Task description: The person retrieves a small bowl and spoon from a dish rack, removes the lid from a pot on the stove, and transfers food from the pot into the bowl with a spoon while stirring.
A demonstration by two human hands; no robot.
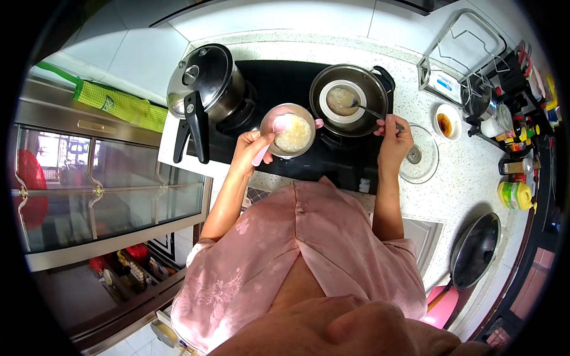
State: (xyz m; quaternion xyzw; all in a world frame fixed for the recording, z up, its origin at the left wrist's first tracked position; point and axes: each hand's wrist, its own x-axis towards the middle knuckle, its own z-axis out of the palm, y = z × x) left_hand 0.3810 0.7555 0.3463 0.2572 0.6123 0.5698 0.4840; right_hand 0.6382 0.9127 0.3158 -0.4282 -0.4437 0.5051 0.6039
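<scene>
My left hand [252, 151] is closed at the left rim of a small bowl [301, 111] with a pink side handle. A pink spoon [280, 124] rests in its pale, porridge-like food [294, 135], its handle passing under my fingers. How far they grip the bowl as well as the spoon is hard to see. My right hand [394, 142] is closed around the dark handle of a metal spoon [369, 111]. The spoon's head dips into a white bowl [325, 105] of similar pale food, which sits inside a dark pan [323, 76] on the black stove [279, 77].
A pressure cooker [202, 77] stands at the left, its long handle pointing toward me. Right of the stove are a glass lid [428, 160], a small bowl with brown sauce [446, 121], a wire rack [463, 41], bottles and a yellow-green jug [515, 196]. A wok [477, 249] leans farther right.
</scene>
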